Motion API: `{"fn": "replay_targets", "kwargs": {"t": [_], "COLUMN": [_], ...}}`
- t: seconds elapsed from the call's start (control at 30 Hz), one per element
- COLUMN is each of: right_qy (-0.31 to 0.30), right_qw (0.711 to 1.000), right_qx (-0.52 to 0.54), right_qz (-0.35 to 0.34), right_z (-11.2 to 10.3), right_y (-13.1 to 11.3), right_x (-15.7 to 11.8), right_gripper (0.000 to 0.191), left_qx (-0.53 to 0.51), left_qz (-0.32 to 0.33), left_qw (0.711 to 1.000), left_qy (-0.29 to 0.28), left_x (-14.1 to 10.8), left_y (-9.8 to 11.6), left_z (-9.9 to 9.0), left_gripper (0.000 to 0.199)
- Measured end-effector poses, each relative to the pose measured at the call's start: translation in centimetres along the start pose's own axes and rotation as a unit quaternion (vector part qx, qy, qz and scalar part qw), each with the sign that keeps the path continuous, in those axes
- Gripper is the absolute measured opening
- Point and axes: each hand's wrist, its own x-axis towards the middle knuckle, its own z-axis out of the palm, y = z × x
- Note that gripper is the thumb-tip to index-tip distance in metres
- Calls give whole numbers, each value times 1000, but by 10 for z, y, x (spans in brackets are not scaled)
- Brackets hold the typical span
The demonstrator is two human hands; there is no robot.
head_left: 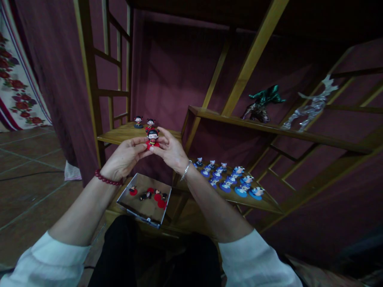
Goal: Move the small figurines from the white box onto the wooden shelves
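A small black-haired figurine [152, 136] on a red round base is held upright between both hands, in front of the upper left shelf [116, 134]. My left hand [129, 154] pinches the base from the left, a dark red bead bracelet on its wrist. From the right, the thumb and fingers of my right hand [171, 150] grip the same base; a silver bracelet circles that wrist. Behind them, two similar figurines [138, 122] stand on the shelf, and a bit of red shows just behind the held one. Below sits an open box [140, 215] holding several figurines with red bases.
Several blue-based figurines [229, 181] stand in rows on a lower shelf [269, 206] to the right. A green and dark statue [261, 104] and a clear deer-like statue [311, 105] rest on the higher right shelf [299, 134]. Wooden posts and lattice frame the shelves.
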Motion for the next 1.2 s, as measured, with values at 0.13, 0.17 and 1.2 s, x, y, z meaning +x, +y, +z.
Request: {"fn": "replay_targets", "kwargs": {"t": [0.13,0.17,1.2], "right_qy": [37,45,30], "right_qw": [999,998,979], "right_qx": [-23,-30,-182], "right_qz": [6,9,84], "right_z": [-2,-2,4], "right_y": [9,11,23], "right_x": [15,18,55], "right_gripper": [74,76,67], "left_qx": [36,47,430], "left_qz": [8,5,98], "left_qw": [999,999,886], "left_qy": [26,28,-142], "left_x": [17,21,72], "left_y": [1,2,13], "left_z": [-1,-1,-44], "left_gripper": [13,13,82]}}
